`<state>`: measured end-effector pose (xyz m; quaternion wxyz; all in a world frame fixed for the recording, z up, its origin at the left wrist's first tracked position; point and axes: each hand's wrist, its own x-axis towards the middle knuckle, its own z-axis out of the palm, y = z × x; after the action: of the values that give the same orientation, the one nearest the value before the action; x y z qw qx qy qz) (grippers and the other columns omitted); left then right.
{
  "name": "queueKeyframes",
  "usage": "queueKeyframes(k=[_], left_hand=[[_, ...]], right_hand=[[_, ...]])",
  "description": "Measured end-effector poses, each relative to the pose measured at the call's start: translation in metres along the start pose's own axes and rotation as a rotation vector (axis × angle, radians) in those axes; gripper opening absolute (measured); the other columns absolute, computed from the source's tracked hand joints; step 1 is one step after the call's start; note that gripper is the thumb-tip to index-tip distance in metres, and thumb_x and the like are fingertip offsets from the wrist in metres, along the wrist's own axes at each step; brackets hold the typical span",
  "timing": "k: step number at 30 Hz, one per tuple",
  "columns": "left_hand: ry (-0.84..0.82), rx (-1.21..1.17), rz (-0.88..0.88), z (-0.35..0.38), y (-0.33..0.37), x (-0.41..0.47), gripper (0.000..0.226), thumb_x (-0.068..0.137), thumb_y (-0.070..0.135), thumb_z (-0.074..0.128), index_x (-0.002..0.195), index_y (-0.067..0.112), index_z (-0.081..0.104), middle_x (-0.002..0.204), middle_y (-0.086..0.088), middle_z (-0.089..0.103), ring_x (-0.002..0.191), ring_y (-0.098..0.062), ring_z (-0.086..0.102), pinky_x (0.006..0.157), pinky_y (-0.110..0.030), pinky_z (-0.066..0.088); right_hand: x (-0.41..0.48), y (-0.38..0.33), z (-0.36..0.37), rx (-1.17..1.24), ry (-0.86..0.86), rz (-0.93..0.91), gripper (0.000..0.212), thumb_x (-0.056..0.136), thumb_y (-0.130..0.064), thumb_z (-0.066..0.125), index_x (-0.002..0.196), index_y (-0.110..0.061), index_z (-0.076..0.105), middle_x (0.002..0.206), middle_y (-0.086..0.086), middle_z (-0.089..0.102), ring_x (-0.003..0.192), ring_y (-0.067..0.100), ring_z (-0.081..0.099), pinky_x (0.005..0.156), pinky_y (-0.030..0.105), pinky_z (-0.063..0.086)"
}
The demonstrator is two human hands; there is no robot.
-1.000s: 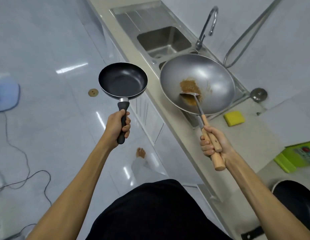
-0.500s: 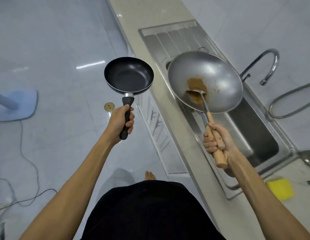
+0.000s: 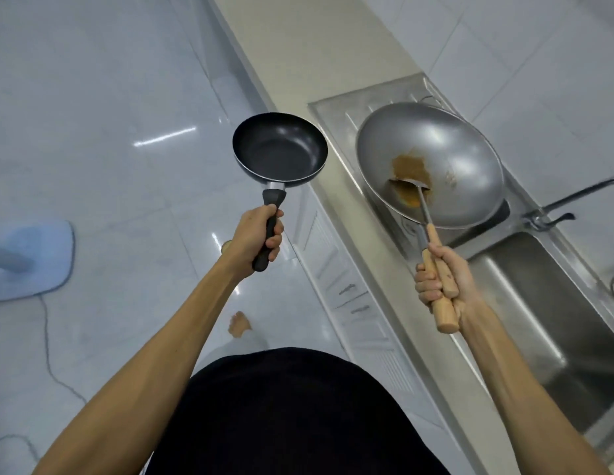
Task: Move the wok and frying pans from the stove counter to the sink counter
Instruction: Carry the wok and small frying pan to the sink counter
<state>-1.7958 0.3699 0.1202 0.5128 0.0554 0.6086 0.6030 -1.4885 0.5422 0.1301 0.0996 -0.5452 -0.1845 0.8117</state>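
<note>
My left hand [image 3: 256, 236] grips the black handle of a small black frying pan [image 3: 280, 149], held level in the air over the floor just left of the counter edge. My right hand [image 3: 442, 279] is closed around the wooden handle of a grey steel wok [image 3: 432, 156] and, with it, the wooden handle of a metal spatula [image 3: 410, 185] lying in the bowl. A brown residue patch [image 3: 410, 168] sits in the wok's middle. The wok hangs above the ribbed drainboard [image 3: 336, 113] of the steel sink.
A steel sink basin [image 3: 545, 323] lies to the right, with a tap [image 3: 552, 209] at its back. The beige counter [image 3: 298, 46] runs on beyond the drainboard. White cabinet doors [image 3: 340, 269] stand below. A blue fan base [image 3: 28, 258] and cable lie on the tiled floor.
I have walked along the counter: the sink slid from ahead to beside and behind my right arm. Both pans stayed in my hands, the wok now over the drainboard.
</note>
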Motion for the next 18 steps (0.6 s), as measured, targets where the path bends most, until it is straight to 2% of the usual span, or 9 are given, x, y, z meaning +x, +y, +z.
queueKeyframes(k=[3,7,9,12,18], left_hand=[[-0.045,0.041,-0.002,-0.028,0.032,0.028,0.023,0.100,0.025,0.042,0.101,0.007,0.055,0.059,0.002,0.053,0.039,-0.010,0.036,0.034,-0.023,0.034],[-0.092,0.091,-0.014,-0.067,0.080,0.072,0.023,0.101,0.025,0.042,0.101,0.006,0.055,0.061,0.001,0.053,0.039,-0.010,0.037,0.034,-0.023,0.034],[-0.112,0.097,-0.016,-0.079,0.099,0.094,0.024,0.101,0.025,0.041,0.102,0.006,0.056,0.061,0.001,0.053,0.039,-0.010,0.037,0.033,-0.023,0.035],[-0.149,0.123,-0.027,-0.085,0.125,0.130,0.024,0.102,0.024,0.040,0.103,0.007,0.056,0.061,0.001,0.052,0.039,-0.010,0.037,0.033,-0.023,0.035],[-0.230,0.201,-0.042,-0.072,0.181,0.222,0.022,0.101,0.023,0.041,0.103,0.007,0.055,0.062,0.001,0.050,0.039,-0.009,0.036,0.033,-0.022,0.034]], right_hand=[[0.013,-0.010,0.037,0.047,0.001,0.009,0.037,0.080,-0.043,0.066,0.070,-0.013,0.046,0.046,-0.004,0.044,0.030,0.006,0.041,0.029,0.015,0.031],[0.042,-0.018,0.089,0.092,0.019,-0.009,0.040,0.089,-0.045,0.061,0.069,-0.014,0.047,0.048,-0.004,0.044,0.032,0.006,0.041,0.030,0.014,0.032],[0.055,-0.025,0.111,0.117,0.017,-0.021,0.039,0.088,-0.044,0.062,0.069,-0.014,0.047,0.048,-0.004,0.044,0.032,0.005,0.042,0.031,0.014,0.031],[0.071,-0.040,0.138,0.148,0.021,-0.049,0.036,0.078,-0.041,0.069,0.070,-0.014,0.048,0.050,-0.004,0.045,0.033,0.005,0.042,0.030,0.015,0.033],[0.117,-0.076,0.172,0.221,0.057,-0.088,0.038,0.091,-0.044,0.060,0.071,-0.015,0.046,0.049,-0.005,0.045,0.032,0.005,0.042,0.030,0.014,0.033]])
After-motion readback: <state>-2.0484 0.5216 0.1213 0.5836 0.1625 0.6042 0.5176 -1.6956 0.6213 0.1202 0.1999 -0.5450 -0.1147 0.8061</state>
